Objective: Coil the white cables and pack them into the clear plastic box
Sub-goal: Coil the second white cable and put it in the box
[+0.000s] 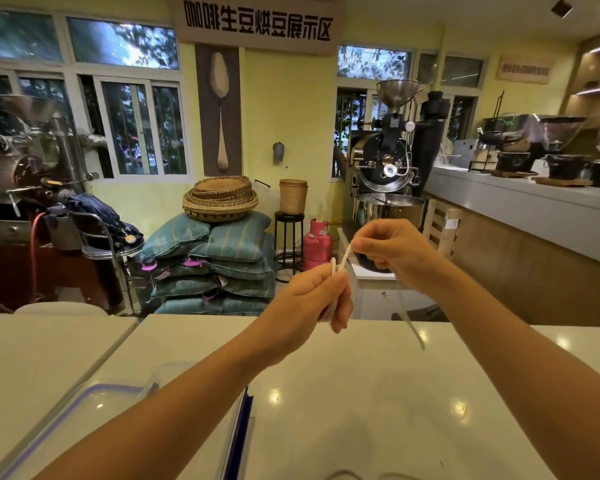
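Coiling one white cable [342, 258] in mid-air above the white counter [361, 393], both hands raised.

Left hand [312, 292]: clenched on a small bundle of loops, pinched between thumb and fingers. Only the loop tops show above the knuckles, so I can't count the turns.

Right hand [392, 247]: pinching the running strand just up and right of the left. A short taut stretch runs between the two hands. A blurred tail hangs from the right hand down toward the counter; can't tell if its end touches.

Clear box [94, 407], blue seal on the rim, sits on the counter low left, partly hidden by the left forearm. Nothing visible inside from here. What looks like its lid [238, 431] lies just beside it.

How I'd do this step:
- Keep the left pinch fixed as the anchor and let the right hand do the travel.
- Lay each turn the same size as the last, flat beside it, not crossed.
- Let the strand roll slightly in the right fingers so twist doesn't build up.
- Keep light tension only; yanking would pull the loops out of the left pinch.
- Watch the loose tail, which could whip or snag.
- Size the loops to fit the box.

Judgement: early to mid coil, packing not started.
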`<state>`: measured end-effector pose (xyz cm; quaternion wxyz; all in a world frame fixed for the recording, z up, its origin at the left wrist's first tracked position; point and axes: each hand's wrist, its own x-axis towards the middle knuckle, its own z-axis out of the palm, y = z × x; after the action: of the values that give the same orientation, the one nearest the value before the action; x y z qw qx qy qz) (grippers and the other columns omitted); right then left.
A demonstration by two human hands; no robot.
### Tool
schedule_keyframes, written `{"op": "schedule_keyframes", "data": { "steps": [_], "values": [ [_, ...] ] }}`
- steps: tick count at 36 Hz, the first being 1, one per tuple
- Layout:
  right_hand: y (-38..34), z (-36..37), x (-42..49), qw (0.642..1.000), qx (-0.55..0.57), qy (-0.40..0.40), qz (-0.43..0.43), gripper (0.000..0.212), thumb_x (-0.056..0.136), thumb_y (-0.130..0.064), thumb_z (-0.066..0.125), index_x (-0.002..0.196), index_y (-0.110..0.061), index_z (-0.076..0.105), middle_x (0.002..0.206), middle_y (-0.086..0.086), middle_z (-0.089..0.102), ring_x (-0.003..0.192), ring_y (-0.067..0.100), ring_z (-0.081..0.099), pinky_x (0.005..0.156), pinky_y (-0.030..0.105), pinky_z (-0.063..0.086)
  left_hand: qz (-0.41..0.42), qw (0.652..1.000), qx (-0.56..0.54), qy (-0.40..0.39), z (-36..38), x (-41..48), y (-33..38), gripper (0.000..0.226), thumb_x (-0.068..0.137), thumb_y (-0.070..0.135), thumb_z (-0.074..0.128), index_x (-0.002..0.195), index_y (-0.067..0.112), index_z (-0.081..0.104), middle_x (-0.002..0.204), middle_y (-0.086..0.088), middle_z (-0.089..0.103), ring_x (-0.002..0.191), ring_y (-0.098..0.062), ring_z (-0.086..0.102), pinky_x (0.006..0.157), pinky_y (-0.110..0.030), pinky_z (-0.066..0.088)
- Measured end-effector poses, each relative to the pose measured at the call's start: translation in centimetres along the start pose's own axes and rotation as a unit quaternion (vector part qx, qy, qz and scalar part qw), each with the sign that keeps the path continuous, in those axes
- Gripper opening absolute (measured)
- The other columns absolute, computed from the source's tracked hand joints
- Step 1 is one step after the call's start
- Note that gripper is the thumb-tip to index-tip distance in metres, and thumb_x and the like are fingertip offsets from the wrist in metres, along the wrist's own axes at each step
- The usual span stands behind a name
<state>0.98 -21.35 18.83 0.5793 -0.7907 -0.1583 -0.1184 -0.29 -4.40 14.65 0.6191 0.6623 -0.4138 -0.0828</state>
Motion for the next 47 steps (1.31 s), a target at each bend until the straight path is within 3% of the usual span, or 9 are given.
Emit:
{"op": "schedule_keyframes", "data": {
  "steps": [4, 7, 11, 16, 22, 26, 34, 42, 47],
  "values": [
    [2.3, 2.1, -0.1, 0.992, 0.12, 0.021, 0.026, 0.016, 0.072, -0.025, 0.059, 0.06, -0.021, 0.069, 0.054, -0.001, 0.056, 0.053, 0.011, 0.047, 0.05, 0.017, 0.041, 0.021, 0.998, -0.053, -0.005, 0.4, 0.4, 0.8, 0.032, 0.093, 0.029, 0.032, 0.069, 0.016, 0.05, 0.05, 0.007, 0.056, 0.049, -0.004, 0.049, 0.058, -0.016, 0.044],
    [3.7, 4.2, -0.4, 0.991, 0.114, 0.025, 0.057, 0.03, 0.088, -0.021, 0.047, 0.064, -0.014, 0.065, 0.064, 0.009, 0.054, 0.063, 0.022, 0.046, 0.056, 0.024, 0.039, 0.038, 0.997, -0.061, 0.013, 0.4, 0.9, 1.3, 0.032, 0.09, 0.034, 0.037, 0.069, 0.013, 0.05, 0.052, 0.006, 0.054, 0.051, -0.006, 0.05, 0.061, -0.018, 0.045],
    [4.1, 6.9, -1.6, 0.996, 0.045, -0.002, 0.077, 0.03, 0.093, -0.005, 0.039, 0.063, -0.004, 0.044, 0.059, 0.005, 0.047, 0.052, 0.014, 0.036, 0.048, 0.022, 0.029, 0.049, 0.997, -0.047, 0.044, 0.3, 1.5, 1.7, 0.031, 0.091, 0.03, 0.036, 0.067, 0.016, 0.049, 0.051, 0.005, 0.052, 0.046, -0.007, 0.046, 0.047, -0.022, 0.042],
    [4.1, 9.1, -3.1, 0.987, -0.156, -0.04, 0.008, 0.04, 0.095, -0.016, 0.039, 0.057, -0.025, 0.045, 0.053, -0.004, 0.043, 0.045, 0.003, 0.043, 0.051, 0.008, 0.034, 0.055, 0.994, 0.028, 0.094, -0.7, 2.5, 0.9, 0.033, 0.096, 0.016, 0.034, 0.066, 0.017, 0.048, 0.057, 0.006, 0.052, 0.05, -0.003, 0.047, 0.055, -0.01, 0.042],
    [2.9, 9.6, -4.3, 0.972, -0.217, -0.088, 0.012, 0.028, 0.095, -0.012, 0.037, 0.114, -0.004, 0.056, 0.073, -0.008, 0.051, 0.058, -0.003, 0.047, 0.054, 0.007, 0.036, 0.053, 0.979, 0.142, 0.138, -1.6, 2.7, -1.1, 0.031, 0.095, 0.012, 0.037, 0.066, 0.014, 0.045, 0.061, 0.002, 0.051, 0.048, 0.003, 0.047, 0.056, -0.006, 0.04],
    [1.6, 8.6, -4.6, 0.938, -0.323, -0.121, 0.011, 0.031, 0.095, -0.021, 0.04, 0.113, -0.005, 0.058, 0.111, 0.014, 0.062, 0.092, 0.026, 0.056, 0.086, 0.037, 0.047, 0.045, 0.967, 0.211, 0.133, -2.5, 2.5, -2.0, 0.029, 0.094, 0.013, 0.039, 0.066, 0.013, 0.043, 0.062, 0.003, 0.05, 0.051, 0.0, 0.047, 0.059, -0.009, 0.039],
    [-3.1, 4.1, -3.6, 0.911, -0.394, -0.114, -0.031, 0.023, 0.086, -0.027, 0.053, 0.089, -0.008, 0.066, 0.066, -0.006, 0.052, 0.059, 0.008, 0.047, 0.062, 0.018, 0.043, -0.02, 0.969, 0.241, 0.046, -3.5, 1.1, -2.4, 0.029, 0.095, 0.017, 0.036, 0.066, 0.016, 0.041, 0.061, 0.004, 0.048, 0.049, -0.001, 0.045, 0.056, -0.015, 0.037],
    [-4.3, 0.7, -1.4, 0.906, -0.406, -0.092, -0.073, 0.016, 0.082, -0.022, 0.06, 0.085, -0.009, 0.069, 0.059, -0.012, 0.053, 0.052, -0.006, 0.052, 0.055, 0.006, 0.042, -0.028, 0.991, 0.125, -0.025, -2.3, -0.3, -2.0, 0.039, 0.096, 0.024, 0.023, 0.068, 0.013, 0.049, 0.057, 0.002, 0.051, 0.047, 0.001, 0.044, 0.054, -0.01, 0.037],
    [-2.9, -1.0, -0.4, 0.937, -0.34, -0.034, -0.072, 0.014, 0.079, -0.012, 0.062, 0.085, -0.003, 0.07, 0.064, -0.001, 0.059, 0.065, 0.007, 0.054, 0.061, 0.01, 0.045, -0.019, 0.995, 0.076, -0.054, -1.7, -0.9, -1.3, 0.041, 0.091, 0.039, 0.03, 0.069, 0.011, 0.048, 0.052, 0.007, 0.053, 0.049, -0.006, 0.042, 0.052, -0.01, 0.036]
  ]
}}
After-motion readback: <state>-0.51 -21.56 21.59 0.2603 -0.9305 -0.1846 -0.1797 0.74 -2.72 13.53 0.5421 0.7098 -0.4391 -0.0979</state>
